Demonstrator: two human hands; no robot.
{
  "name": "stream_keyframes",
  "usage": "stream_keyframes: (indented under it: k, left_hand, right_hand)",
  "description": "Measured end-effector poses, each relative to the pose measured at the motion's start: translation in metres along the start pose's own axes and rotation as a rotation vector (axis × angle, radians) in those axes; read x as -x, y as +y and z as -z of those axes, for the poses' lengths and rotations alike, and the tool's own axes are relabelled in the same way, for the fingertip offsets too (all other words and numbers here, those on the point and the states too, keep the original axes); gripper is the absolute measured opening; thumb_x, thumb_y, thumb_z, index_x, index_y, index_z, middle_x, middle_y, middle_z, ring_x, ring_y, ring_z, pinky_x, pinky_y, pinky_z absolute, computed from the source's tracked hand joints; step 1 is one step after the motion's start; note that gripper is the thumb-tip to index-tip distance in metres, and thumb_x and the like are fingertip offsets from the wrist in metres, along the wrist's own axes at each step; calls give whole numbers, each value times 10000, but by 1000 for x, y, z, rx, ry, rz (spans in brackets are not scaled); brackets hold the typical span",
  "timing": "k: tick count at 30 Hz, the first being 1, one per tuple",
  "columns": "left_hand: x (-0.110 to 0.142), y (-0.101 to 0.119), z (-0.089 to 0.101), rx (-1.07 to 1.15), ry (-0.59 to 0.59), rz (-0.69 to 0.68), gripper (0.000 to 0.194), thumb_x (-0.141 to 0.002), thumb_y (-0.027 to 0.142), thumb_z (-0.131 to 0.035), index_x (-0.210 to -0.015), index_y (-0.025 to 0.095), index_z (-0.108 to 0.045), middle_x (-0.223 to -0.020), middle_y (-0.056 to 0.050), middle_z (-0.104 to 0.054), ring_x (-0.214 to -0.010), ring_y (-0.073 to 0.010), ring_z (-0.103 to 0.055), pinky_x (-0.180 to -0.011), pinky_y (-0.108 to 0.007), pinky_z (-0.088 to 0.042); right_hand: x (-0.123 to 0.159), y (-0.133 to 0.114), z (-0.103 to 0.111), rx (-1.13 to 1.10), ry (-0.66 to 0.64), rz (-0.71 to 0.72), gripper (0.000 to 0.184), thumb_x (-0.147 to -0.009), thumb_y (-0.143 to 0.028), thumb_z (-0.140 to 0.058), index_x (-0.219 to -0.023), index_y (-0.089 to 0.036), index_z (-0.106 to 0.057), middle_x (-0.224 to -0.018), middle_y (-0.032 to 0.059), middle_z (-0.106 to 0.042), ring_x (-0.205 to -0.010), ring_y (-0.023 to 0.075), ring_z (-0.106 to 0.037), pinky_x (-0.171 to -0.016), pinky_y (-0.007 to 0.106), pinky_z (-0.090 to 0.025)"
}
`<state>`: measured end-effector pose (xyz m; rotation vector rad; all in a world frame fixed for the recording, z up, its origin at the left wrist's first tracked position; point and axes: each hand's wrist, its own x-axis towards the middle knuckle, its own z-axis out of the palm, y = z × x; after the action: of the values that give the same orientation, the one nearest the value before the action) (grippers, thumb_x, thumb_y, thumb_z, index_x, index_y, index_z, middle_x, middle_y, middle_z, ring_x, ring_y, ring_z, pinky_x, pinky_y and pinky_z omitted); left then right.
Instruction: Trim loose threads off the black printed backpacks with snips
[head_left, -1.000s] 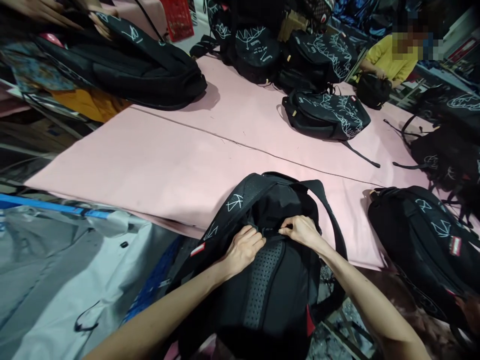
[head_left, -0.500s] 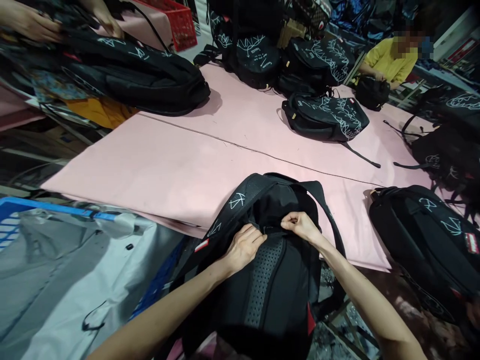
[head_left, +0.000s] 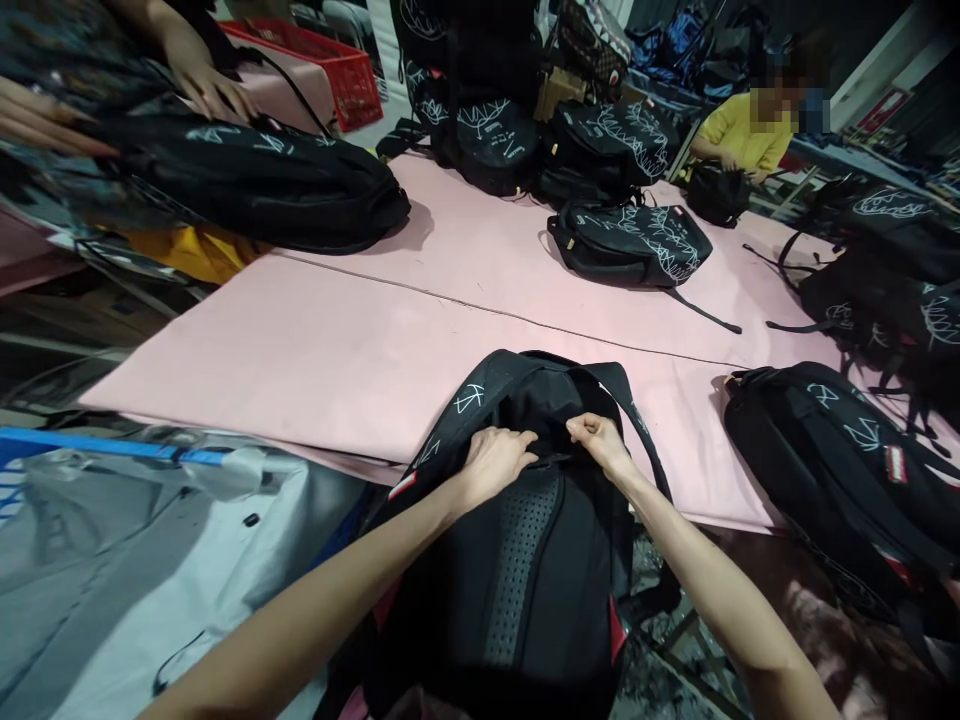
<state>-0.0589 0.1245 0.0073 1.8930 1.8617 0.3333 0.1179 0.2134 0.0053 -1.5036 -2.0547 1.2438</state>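
Note:
In front of me a black backpack (head_left: 577, 560) stands with its back panel toward me, a mesh strip running down the middle. Its shoulder straps arch over the top, and the left one carries white line drawings. My left hand (head_left: 495, 462) is closed at the upper edge of the back panel, fingertips pinched on the black fabric. Just to its right, at the dark upper part of the bag, my right hand (head_left: 598, 440) holds thumb and fingers pinched together. Whatever lies between those right fingertips is too small and dark to make out.
A pink-covered table (head_left: 337, 345) extends ahead. Another black backpack (head_left: 832, 450) lies at right, one (head_left: 637, 240) farther back. At upper left a co-worker's hands touch a black backpack (head_left: 270, 185). Grey sheeting (head_left: 225, 540) lies over a blue crate at left. A person in yellow (head_left: 739, 130) works behind.
Both my hands have risen slightly from the back panel's top edge, still pinched. The view has shifted a little. The co-worker's hand at upper left now lies flatter on its backpack.

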Motion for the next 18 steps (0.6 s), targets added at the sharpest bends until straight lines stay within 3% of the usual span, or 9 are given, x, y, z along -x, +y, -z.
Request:
stream_keyframes:
  k: [4, 7, 13, 18]
  left_hand:
    - [-27, 3, 6, 3, -102, 49, 100, -740, 338, -624, -793, 289, -694, -714, -7, -685, -788, -202, -636, -701, -268, -408]
    - [-31, 3, 1, -17, -115, 75, 108, -745, 320, -601, -704, 259, -680, -692, -13, -682, -761, -199, -639, -665, -258, -401]
    - [-14, 8, -14, -62, 6, 153, 216, -862, 227, -398, -867, 175, -608, -874, -100, -676, -792, -219, -640, -647, -280, -395]
    - [-12, 7, -19, -59, 66, 204, 231, -887, 242, -354, -876, 169, -573, -876, -87, -668, -792, -218, -639, -631, -279, -392]
  right_hand:
    - [5, 1, 2, 22, -35, -6, 295, -762, -422, -514, -750, -152, -631, -690, 27, -637, -671, 151, -578, -606, 235, -408]
    - [8, -1, 2, 68, -60, -12, 276, -751, -416, -537, -744, -163, -646, -692, 13, -644, -657, 142, -577, -595, 227, -397]
    - [17, -7, 3, 182, -97, -25, 242, -739, -398, -571, -692, -179, -661, -622, -11, -625, -578, 127, -553, -542, 222, -339]
    - [22, -10, -1, 299, -90, -26, 211, -754, -398, -576, -725, -217, -680, -652, -14, -651, -625, 139, -584, -565, 229, -337]
